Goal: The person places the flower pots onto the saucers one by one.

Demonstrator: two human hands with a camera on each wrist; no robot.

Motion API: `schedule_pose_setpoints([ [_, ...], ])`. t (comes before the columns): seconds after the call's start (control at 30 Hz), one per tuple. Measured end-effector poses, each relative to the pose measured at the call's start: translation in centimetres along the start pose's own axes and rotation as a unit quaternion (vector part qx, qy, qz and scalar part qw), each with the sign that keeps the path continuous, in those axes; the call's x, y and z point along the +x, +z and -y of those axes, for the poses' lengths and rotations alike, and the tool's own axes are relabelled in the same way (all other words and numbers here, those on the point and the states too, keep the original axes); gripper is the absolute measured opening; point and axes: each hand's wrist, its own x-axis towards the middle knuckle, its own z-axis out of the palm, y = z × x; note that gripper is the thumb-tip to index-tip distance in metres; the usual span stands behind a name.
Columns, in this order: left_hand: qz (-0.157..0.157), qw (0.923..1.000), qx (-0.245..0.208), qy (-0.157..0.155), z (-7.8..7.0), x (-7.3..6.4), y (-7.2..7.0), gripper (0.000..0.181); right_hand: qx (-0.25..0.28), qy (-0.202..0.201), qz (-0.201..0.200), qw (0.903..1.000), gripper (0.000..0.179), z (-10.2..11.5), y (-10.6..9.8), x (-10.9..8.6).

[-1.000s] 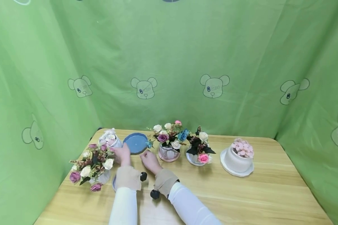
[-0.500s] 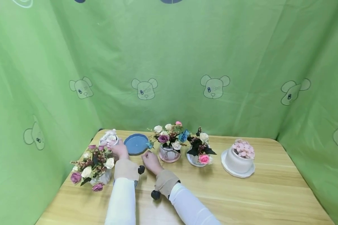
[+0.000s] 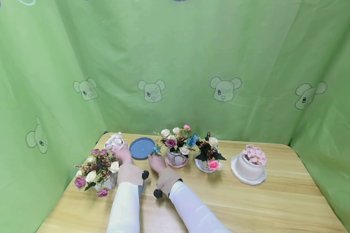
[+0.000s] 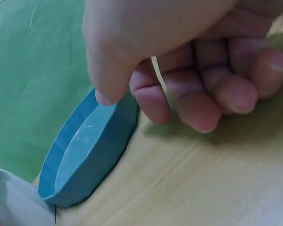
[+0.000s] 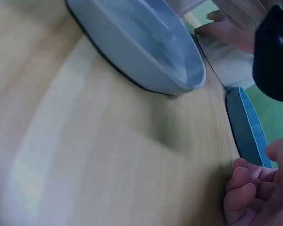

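Note:
In the head view my left hand [image 3: 123,154] grips a small white flowerpot [image 3: 122,144] with pale pink and white artificial flowers [image 3: 113,139], at the table's back left. The right wrist view shows these left fingers [image 5: 221,30] at the white pot's side. To its right lies a blue round saucer [image 3: 141,148] with a raised rim. My right hand [image 3: 157,162] is at this saucer's front right edge. Its fingers [image 4: 193,106] curl loosely with nothing held, filling much of the left wrist view. A grey-blue saucer [image 5: 127,56] sits under my left forearm, mostly hidden in the head view.
A pot of purple and white roses [image 3: 97,170] stands left of my left arm. Right of my right hand are a pot with mixed roses [image 3: 176,158] and one with a pink rose [image 3: 213,165], both on saucers. Farther right, a white pot [image 3: 248,166] with pink blossoms sits on a white saucer.
The small white pot has gone from leaning toward more upright in my left hand, which has shifted slightly left. My right hand has moved a little toward the back.

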Motion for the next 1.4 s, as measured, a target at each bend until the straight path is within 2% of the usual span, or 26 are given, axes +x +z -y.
schedule_pose_setpoints([
  [0.03, -0.012, 0.9998, 0.016, 0.002, -0.2, -0.4, 0.0, 0.015, -0.007, 0.008, 0.003, 0.9999, 0.042, 0.0, 0.0, 0.1],
  [0.2, 0.011, 0.9992, 0.038, -0.007, -0.5, -0.5, 0.3, 0.018, -0.011, 0.045, 0.033, 0.9984, 0.047, 0.1, -0.2, 0.6],
  [0.27, 0.018, 0.9994, 0.026, -0.011, -0.5, -0.5, 0.4, 0.019, -0.003, 0.059, 0.047, 0.9972, 0.051, 0.0, -0.2, 0.7],
  [0.4, 0.008, 0.9991, -0.027, -0.033, -0.4, -0.6, 0.5, 0.020, 0.008, 0.077, 0.056, 0.9954, 0.055, -0.1, -0.1, 0.9],
  [0.5, 0.011, 0.9992, -0.024, -0.029, -0.4, -0.6, 0.6, 0.019, 0.012, 0.079, 0.052, 0.9955, 0.054, -0.2, 0.0, 0.9],
  [0.57, 0.022, 0.9997, 0.004, -0.014, -0.4, -0.6, 0.7, 0.017, 0.018, 0.080, 0.048, 0.9955, 0.052, -0.2, 0.0, 1.0],
  [0.7, 0.035, 0.9989, 0.032, -0.004, -0.2, -0.6, 0.7, 0.017, 0.019, 0.076, 0.041, 0.9961, 0.047, -0.2, 0.0, 1.0],
  [0.9, 0.030, 0.9987, 0.041, 0.001, 0.1, -0.6, 0.9, 0.017, -0.005, 0.058, 0.035, 0.9977, 0.043, 0.1, 0.2, 1.0],
  [1.03, 0.029, 0.9983, 0.052, 0.001, 0.3, -0.6, 0.9, 0.020, 0.010, 0.062, 0.037, 0.9973, 0.044, 0.1, 0.4, 1.1],
  [1.23, 0.055, 0.9942, 0.092, 0.012, 0.4, -0.4, 0.1, 0.021, 0.045, 0.073, 0.040, 0.9956, 0.050, 0.3, 0.5, 1.3],
  [1.4, 0.048, 0.9941, 0.097, 0.011, 0.7, -0.1, -0.8, 0.024, 0.047, 0.078, 0.049, 0.9947, 0.059, 0.4, 0.2, 1.4],
])
